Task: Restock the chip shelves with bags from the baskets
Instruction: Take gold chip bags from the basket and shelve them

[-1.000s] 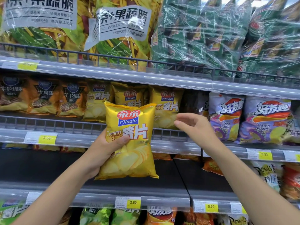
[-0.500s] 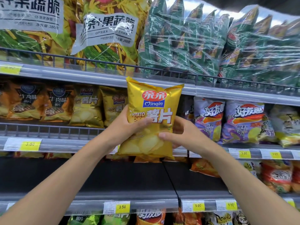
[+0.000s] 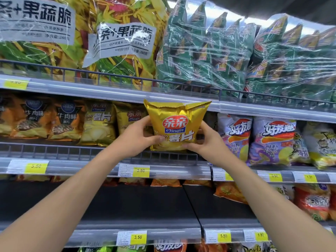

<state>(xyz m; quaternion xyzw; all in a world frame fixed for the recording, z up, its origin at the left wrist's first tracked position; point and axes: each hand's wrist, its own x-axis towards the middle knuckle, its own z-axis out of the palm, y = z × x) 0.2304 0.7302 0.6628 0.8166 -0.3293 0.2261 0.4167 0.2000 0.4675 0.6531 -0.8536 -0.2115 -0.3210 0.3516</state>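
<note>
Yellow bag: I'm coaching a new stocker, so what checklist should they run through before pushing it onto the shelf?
1. Both hands hold the bag, left hand and right hand at its lower sides: ok.
2. Bag upright, logo facing out: ok.
3. Right slot, with matching bags just to the left and a 3.50 tag below: ok.
4. Bag's bottom past the rail: cannot tell.
5. Free space behind the bag: cannot tell, hidden.
</note>
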